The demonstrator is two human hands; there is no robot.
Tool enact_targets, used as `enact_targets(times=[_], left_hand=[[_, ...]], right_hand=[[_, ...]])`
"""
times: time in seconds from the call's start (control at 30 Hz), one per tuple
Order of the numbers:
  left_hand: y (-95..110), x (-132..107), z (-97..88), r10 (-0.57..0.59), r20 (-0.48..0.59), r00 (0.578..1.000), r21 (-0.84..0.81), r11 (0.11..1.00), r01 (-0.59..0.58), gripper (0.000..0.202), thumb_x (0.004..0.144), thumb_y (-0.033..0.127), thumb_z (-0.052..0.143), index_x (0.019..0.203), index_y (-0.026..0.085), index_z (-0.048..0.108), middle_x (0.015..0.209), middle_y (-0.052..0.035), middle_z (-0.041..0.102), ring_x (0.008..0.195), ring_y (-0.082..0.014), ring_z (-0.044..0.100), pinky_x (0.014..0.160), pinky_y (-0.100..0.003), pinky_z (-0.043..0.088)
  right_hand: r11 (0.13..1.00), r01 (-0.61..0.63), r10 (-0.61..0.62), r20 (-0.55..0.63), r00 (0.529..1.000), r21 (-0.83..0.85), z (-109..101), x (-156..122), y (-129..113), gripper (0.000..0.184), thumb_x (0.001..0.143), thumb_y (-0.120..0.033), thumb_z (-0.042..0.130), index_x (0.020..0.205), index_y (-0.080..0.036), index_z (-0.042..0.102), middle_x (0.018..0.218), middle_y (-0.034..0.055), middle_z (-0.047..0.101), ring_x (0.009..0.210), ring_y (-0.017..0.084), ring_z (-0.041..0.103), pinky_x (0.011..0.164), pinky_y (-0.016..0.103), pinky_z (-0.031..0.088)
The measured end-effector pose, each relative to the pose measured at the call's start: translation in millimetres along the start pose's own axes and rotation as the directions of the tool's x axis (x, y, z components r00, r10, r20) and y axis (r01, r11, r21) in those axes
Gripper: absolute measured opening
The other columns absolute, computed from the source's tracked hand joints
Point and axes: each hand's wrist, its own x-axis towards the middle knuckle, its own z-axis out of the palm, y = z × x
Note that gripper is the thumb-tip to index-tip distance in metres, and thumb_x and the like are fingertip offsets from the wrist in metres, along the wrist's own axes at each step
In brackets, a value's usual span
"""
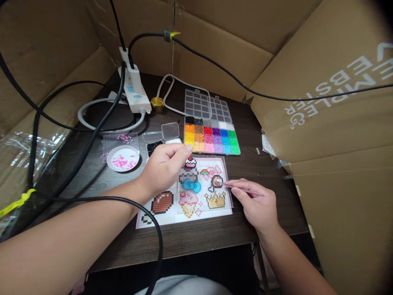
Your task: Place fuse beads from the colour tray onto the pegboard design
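My right hand (pixel 259 205) grips a pair of pink tweezers (pixel 244 189). Their tips reach a small brown bead figure (pixel 217 181) on the clear pegboard (pixel 203 207). Beneath the board lies a pattern sheet (pixel 167 219) with printed pixel pictures, among them a blue bow, an ice cream and a yellow crown. My left hand (pixel 162 166) is closed above the sheet's upper left, thumb pressed on the curled fingers; whatever they may hold is hidden. Just beyond its thumb is the compartment box of coloured beads (pixel 211 137), lid folded back.
A white dish of pink beads (pixel 123 159) overlaps another pegboard (pixel 106 143) at left. Small lidded boxes, one with black beads (pixel 153 147), stand behind my left hand. A power strip (pixel 136 94), a gold cup (pixel 157 104), loose cables and cardboard walls (pixel 215 45) surround the table.
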Motion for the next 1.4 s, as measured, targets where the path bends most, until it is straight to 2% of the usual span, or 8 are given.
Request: enact_targets(times=[0.4,0.77,1.2,1.4], left_hand=[[4.7,-1.2,2.0,-0.016,-0.006,1.000,-0.017,1.000,0.016,0.044,0.091,0.034,0.050,0.052,0.021,0.035,0.050,0.0046,0.027,0.049,-0.0103,0.026,0.045,-0.028,0.024],[4.1,-0.9,1.4,-0.029,-0.005,1.000,-0.004,1.000,0.029,0.044,0.090,0.035,0.050,0.051,0.021,0.034,0.051,0.0042,0.028,0.049,-0.0104,0.026,0.045,-0.028,0.024],[2.8,-0.8,2.0,-0.017,-0.004,1.000,-0.006,1.000,0.017,0.044,0.090,0.035,0.050,0.052,0.021,0.033,0.051,0.0041,0.027,0.049,-0.0105,0.025,0.045,-0.028,0.024],[3.9,-1.1,2.0,-0.026,-0.001,1.000,-0.008,1.000,0.026,0.045,0.090,0.035,0.051,0.051,0.021,0.033,0.051,0.0041,0.027,0.049,-0.0105,0.026,0.045,-0.028,0.024]], right_hand=[[1.000,0.003,-0.003,-0.015,1.000,-0.017,-0.7,-1.0,-0.5,0.017,0.084,-0.014,0.070,0.090,-0.027,0.080,0.090,0.0031,0.080,0.086,0.020,0.075,0.075,0.032,0.062],[0.993,0.098,-0.101,-0.045,0.994,-0.065,1.1,-2.6,0.9,0.017,0.083,-0.013,0.071,0.090,-0.026,0.079,0.090,0.0044,0.080,0.085,0.023,0.075,0.081,0.041,0.061],[0.971,0.211,-0.215,-0.016,0.977,-0.110,1.2,-3.8,-1.0,0.026,0.079,-0.005,0.072,0.091,-0.028,0.079,0.092,0.0031,0.080,0.081,0.023,0.076,0.081,0.042,0.058],[0.965,0.215,-0.221,-0.019,0.975,-0.148,1.0,-3.4,-1.6,0.022,0.080,-0.009,0.072,0.090,-0.027,0.079,0.092,0.0047,0.080,0.080,0.025,0.076,0.081,0.044,0.059]])
